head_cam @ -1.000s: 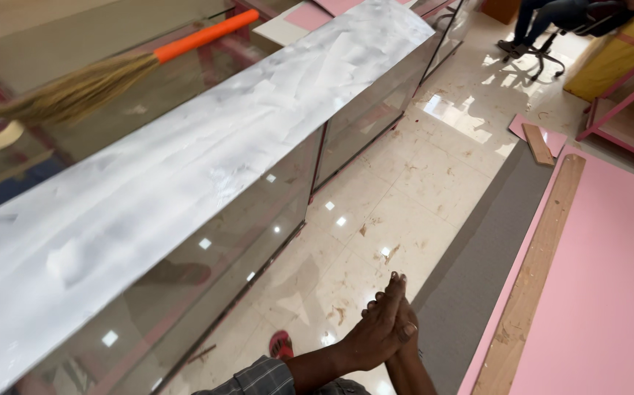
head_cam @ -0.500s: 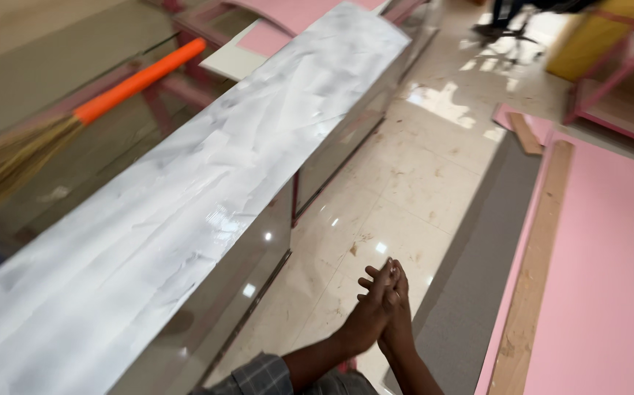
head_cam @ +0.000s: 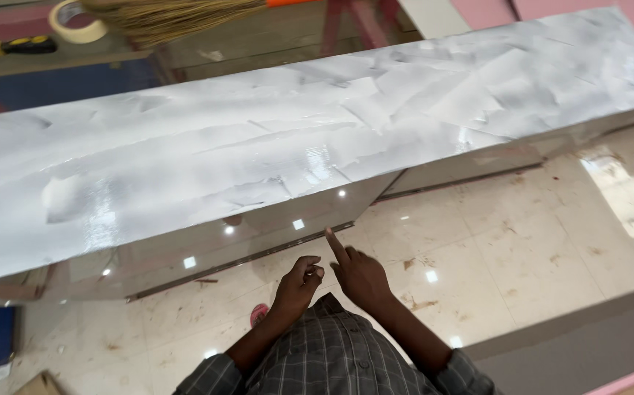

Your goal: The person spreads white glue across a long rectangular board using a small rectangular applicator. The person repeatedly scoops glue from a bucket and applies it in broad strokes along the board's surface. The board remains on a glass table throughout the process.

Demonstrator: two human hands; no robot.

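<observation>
The long counter top (head_cam: 295,146) — coated edge to edge in streaky white film — lies flat over the glossy cabinet, while the left hand (head_cam: 296,287) curls loosely, empty, and the right hand (head_cam: 359,274) — forefinger out, holding nothing — points toward its near edge.

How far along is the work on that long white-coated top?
Looks done: the long top carries a streaky white coat along its whole visible length. In hand: nothing; the left hand is loosely curled and empty, the right hand points a finger at the glossy front panel below the edge. The broom and tape roll lie unused behind. Left: the floor shows brown stains.
</observation>
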